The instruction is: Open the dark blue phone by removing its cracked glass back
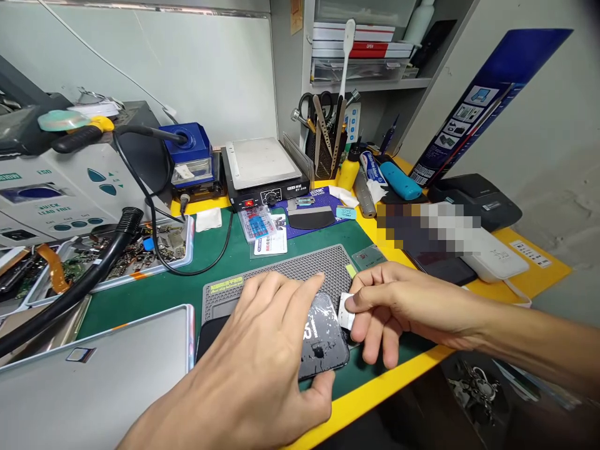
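A dark phone (328,340) with scuffed, patchy residue on its surface lies at the front edge of a grey perforated mat (304,269). My left hand (267,350) is wrapped over the phone, its thumb at the near edge, and hides much of it. My right hand (384,306) pinches a small white piece (346,311) between thumb and fingers, beside the phone's right end. Another dark flat object (210,331) shows partly to the left of my left hand.
A silver tray (117,375) lies at the left, with a tray of circuit boards (164,240) behind it. A black hose (94,281) crosses the left side. A heating plate (262,165) and tool holder (325,144) stand behind; a white device (497,253) is at the right.
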{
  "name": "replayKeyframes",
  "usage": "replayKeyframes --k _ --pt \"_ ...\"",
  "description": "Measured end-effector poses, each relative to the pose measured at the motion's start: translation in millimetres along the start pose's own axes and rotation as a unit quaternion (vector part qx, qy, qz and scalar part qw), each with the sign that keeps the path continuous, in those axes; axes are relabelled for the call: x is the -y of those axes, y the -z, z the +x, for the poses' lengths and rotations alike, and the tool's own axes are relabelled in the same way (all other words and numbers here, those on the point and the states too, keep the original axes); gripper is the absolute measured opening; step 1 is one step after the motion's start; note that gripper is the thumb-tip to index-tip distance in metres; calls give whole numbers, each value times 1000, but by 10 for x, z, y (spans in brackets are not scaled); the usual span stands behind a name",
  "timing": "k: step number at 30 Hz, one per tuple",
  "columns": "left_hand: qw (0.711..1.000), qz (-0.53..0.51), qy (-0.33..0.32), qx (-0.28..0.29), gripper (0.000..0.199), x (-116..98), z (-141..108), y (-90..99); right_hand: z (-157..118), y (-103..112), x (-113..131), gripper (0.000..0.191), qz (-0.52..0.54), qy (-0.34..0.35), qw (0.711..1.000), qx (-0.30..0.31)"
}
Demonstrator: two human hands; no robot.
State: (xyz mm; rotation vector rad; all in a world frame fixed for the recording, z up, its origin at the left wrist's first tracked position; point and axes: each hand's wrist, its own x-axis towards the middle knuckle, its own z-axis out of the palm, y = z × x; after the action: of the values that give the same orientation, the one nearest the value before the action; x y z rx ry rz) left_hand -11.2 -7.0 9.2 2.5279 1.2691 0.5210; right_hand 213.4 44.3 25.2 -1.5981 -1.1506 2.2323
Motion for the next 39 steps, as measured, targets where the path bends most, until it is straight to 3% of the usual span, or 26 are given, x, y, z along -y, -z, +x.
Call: replayKeyframes --k 9,19,35,39 --pt "1000 8 -15 -3 73 -19 12 -6 -3 -66 -22 15 10 14 998 -59" --pt "999 27 -23 -11 71 -42 8 -6 3 8 177 17 -100 -24 995 15" --pt "999 21 -5 -26 62 -60 24 1 -17 -56 80 23 -47 -31 997 -49" --pt "999 35 3 -36 72 -85 6 -1 -22 -54 95 22 -53 -42 996 -52"
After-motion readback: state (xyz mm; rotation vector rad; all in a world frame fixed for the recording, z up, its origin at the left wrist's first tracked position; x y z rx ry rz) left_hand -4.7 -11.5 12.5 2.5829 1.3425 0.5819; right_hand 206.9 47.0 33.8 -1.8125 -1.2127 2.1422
